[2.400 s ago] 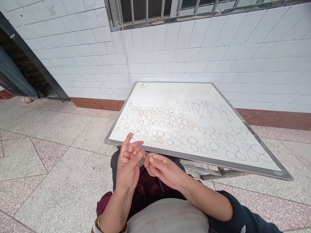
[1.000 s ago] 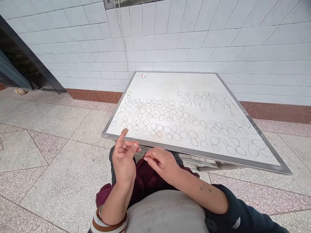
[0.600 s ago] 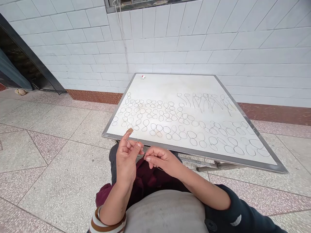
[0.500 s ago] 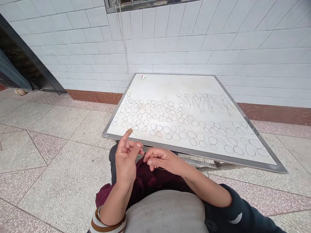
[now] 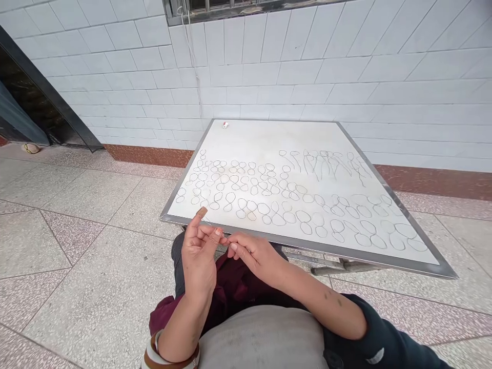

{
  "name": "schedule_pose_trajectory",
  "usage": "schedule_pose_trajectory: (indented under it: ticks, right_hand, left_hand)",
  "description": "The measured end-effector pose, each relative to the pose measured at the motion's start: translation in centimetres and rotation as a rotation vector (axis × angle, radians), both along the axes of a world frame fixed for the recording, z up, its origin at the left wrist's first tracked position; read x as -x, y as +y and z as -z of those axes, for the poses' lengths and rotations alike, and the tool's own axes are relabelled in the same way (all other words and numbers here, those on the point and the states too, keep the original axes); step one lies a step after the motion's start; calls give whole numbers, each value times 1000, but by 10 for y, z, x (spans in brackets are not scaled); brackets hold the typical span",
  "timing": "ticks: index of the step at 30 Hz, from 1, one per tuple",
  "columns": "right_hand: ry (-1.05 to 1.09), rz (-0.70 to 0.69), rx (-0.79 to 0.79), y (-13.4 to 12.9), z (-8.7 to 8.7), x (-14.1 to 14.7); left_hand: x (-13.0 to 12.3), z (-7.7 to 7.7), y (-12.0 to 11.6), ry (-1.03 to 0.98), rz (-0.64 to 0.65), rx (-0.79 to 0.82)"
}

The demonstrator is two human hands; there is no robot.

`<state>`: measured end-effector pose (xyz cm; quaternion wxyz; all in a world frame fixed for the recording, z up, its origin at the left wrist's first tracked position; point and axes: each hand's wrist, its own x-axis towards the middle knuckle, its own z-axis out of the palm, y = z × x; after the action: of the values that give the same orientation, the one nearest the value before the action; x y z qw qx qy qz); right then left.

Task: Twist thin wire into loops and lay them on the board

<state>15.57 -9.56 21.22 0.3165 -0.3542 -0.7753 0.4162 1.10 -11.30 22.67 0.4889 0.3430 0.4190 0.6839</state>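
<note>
My left hand is closed, pinching a thin, pale strand, wire or thread, at its thumb tip. Its index finger, wrapped at the tip with brown tape, points up, with part of the strand near it. Close on the right, my right hand pinches between thumb and forefinger, its tips meeting the left fingertips on the same strand. The strand's shape is hard to make out between the fingers. Beyond both hands, many thin loops, many in figure-eight shapes, lie in rows on the white tabletop.
A grey metal edge borders the table just past my hands. Toward the table's far left corner lies a small white and red object. Longer open strands lie at the far right. Behind stands a white tiled wall.
My right hand has turned and come closer to the left, its thumb and forefinger now pinching at the left fingertips. The loop around the left fingers shows less.
</note>
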Motion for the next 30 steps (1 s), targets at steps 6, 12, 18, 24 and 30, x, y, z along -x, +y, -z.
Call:
schedule_pose_trajectory:
  ticks: [6,12,18,24,30]
  right_hand:
    - [20,10,46,0,-3,1]
    - [13,51,15,-2,-2,4]
    - [-95,83,-213,-4,6,8]
    - [-51,104,-222,-8,9,7]
    - [-13,120,-195,-13,5,7]
  left_hand:
    - [-2,-3,-1,47,-46,-29]
    - [-4,-3,-3,115,-117,-56]
    - [-5,-2,-6,123,-119,-58]
    - [-5,-4,-9,130,-192,-73]
    - [-3,-9,-10,79,-236,-117]
